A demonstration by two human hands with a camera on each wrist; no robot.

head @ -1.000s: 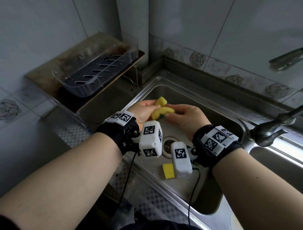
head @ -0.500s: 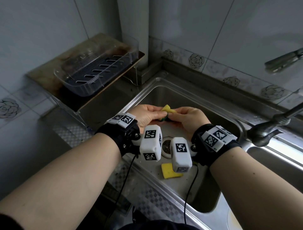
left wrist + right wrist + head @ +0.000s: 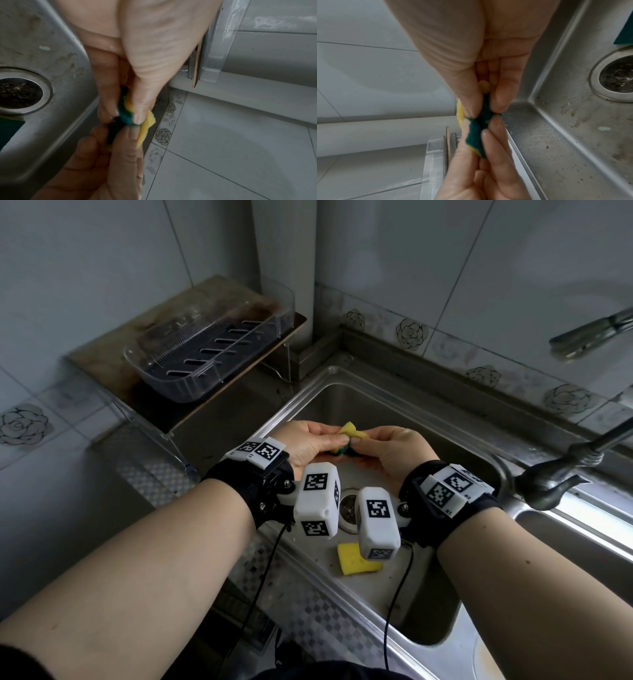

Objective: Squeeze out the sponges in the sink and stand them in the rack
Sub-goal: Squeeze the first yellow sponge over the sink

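Note:
Over the steel sink (image 3: 342, 378) both hands wring one yellow sponge (image 3: 350, 432) with a green scouring side. My left hand (image 3: 310, 441) grips its left end, my right hand (image 3: 390, 445) its right end. In the left wrist view the sponge (image 3: 126, 115) is crushed between thumb and fingers; the right wrist view shows its green side (image 3: 476, 134) twisted between both hands. A second yellow sponge (image 3: 352, 559) lies flat on the sink floor near the drain (image 3: 347, 508), partly hidden by a wrist camera. The clear plastic rack (image 3: 212, 350) stands on a shelf at the back left with nothing in it.
A metal tap (image 3: 561, 470) reaches over the sink's right rim. A second basin (image 3: 575, 529) lies beyond it. Tiled walls close in behind and on the left. A checkered metal counter (image 3: 301, 611) runs along the sink's front edge.
The hands have closed together and dropped a little toward the sink. The sponge, bulging and plainly seen a second ago, is now crushed small between them.

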